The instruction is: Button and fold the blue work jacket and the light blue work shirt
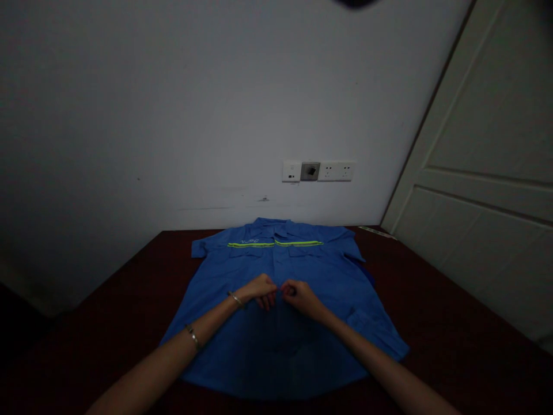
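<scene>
A blue short-sleeved work shirt [254, 340] lies front side up and spread out, collar away from me. Yellow-green stripes cross its chest above two pocket flaps. Over the middle of its front closure, my left hand [262, 290] pinches the fabric with thumb and forefinger, the other fingers hanging lower. Close beside it, my right hand [298, 294] is closed in a pinch on the same strip of cloth. Whether a button sits between the fingertips is too small and dark to see. Two bracelets circle my left forearm.
Under the shirt is a dark reddish-brown table [142, 276]. A white wall [194, 115] with a row of sockets [336, 171] rises behind it. On the right, a pale panelled door [488, 173] stands along the table's edge. The light is dim.
</scene>
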`<state>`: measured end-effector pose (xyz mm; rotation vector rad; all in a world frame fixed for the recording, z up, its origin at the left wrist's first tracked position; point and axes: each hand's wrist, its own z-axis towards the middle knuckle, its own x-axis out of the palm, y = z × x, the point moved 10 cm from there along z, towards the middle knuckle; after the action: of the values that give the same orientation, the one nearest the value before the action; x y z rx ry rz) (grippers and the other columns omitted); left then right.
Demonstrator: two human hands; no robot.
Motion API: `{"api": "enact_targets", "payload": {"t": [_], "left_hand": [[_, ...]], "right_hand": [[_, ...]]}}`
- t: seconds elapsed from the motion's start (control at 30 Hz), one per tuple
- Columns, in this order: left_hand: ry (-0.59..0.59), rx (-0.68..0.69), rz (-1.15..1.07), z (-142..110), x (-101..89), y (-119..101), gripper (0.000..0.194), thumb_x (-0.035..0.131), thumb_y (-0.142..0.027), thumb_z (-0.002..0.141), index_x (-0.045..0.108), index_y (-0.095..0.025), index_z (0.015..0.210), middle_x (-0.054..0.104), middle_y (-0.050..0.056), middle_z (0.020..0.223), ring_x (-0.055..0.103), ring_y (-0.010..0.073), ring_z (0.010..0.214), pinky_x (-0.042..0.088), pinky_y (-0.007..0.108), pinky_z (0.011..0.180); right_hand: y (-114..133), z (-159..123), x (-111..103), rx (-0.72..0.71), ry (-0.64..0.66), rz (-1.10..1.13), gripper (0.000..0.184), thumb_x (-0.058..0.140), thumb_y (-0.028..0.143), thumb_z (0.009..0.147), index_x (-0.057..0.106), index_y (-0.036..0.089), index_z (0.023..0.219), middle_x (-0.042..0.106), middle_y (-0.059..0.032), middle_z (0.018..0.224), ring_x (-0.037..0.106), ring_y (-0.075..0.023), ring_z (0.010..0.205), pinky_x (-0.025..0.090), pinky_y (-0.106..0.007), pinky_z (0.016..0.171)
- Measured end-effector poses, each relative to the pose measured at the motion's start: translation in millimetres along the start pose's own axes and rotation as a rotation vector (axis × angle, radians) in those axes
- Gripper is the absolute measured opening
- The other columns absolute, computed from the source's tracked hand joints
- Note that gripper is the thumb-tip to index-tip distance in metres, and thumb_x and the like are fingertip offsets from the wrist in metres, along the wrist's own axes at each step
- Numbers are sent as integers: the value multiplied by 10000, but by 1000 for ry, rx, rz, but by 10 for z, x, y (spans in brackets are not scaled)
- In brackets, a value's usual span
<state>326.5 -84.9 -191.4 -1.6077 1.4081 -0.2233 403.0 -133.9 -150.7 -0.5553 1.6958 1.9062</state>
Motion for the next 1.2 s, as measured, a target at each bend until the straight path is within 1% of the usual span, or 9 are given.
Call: {"api": "enact_targets", "payload": {"t": [0.1,0.23,0.3,0.4,0.57,0.7,0.9,1.07,1.2], "left_hand": [[201,44,86,-199,159,9,333,432,-348,823,591,-108,655,624,25,574,570,119,469,439,226,482],[390,201,306,-699,295,46,298,526,-397,781,634,-127,715,612,5,617,554,103,543,407,195,512],[396,301,458,-973,325,70,221,581,-356,745,637,-145,708,582,-21,598,511,79,536,373,174,507],[323,398,672,-1339,359,106,155,639,-303,685,616,-152,658,519,-47,555,417,67,481,296,176,446],[252,475,880,-1735,457,78,114,667,-260,642,602,-168,660,474,-52,541,327,74,450,230,204,416],[320,464,858,-1756,501,65,93,669,-200,633,578,-179,626,429,-70,506,328,67,430,228,194,401],[381,383,808,-1523,390,87,94,692,-242,620,626,-181,649,509,-65,517,410,76,464,317,184,443],[628,107,795,-1428,342,474,98,689,-278,615,633,-200,595,550,-48,499,469,101,450,371,202,432],[854,-112,643,-1501,432,872,181,712,-316,580,578,-209,523,553,-30,484,506,132,415,423,236,383]], "right_hand": [[113,-178,-10,-75,136,-77,181,604,215,709,625,147,876,631,-20,766,569,-135,692,427,-227,617],[125,-613,-94,-126,408,-235,327,635,450,695,642,176,874,625,-13,796,558,-147,698,409,-237,611],[62,-797,-250,-122,424,-321,379,665,481,653,643,186,890,622,-14,831,556,-164,745,406,-255,660],[-33,-1030,-466,-111,397,-427,352,696,422,638,640,186,893,613,-28,886,545,-193,847,387,-290,759],[-90,-1457,-576,-51,465,-406,198,675,352,682,624,185,776,596,-13,827,554,-167,790,390,-266,718],[-90,-1672,-618,11,459,-350,176,643,346,715,621,206,820,595,-13,883,563,-174,851,399,-271,753],[-139,-1676,-718,42,398,-353,188,561,278,778,609,214,948,593,-39,993,558,-183,941,392,-290,836],[-173,-1652,-799,49,402,-340,180,568,257,760,623,221,928,595,-38,991,557,-186,949,393,-291,842],[-169,-1583,-805,45,417,-357,169,562,250,756,629,221,908,603,-44,977,562,-192,936,395,-300,837]]}}
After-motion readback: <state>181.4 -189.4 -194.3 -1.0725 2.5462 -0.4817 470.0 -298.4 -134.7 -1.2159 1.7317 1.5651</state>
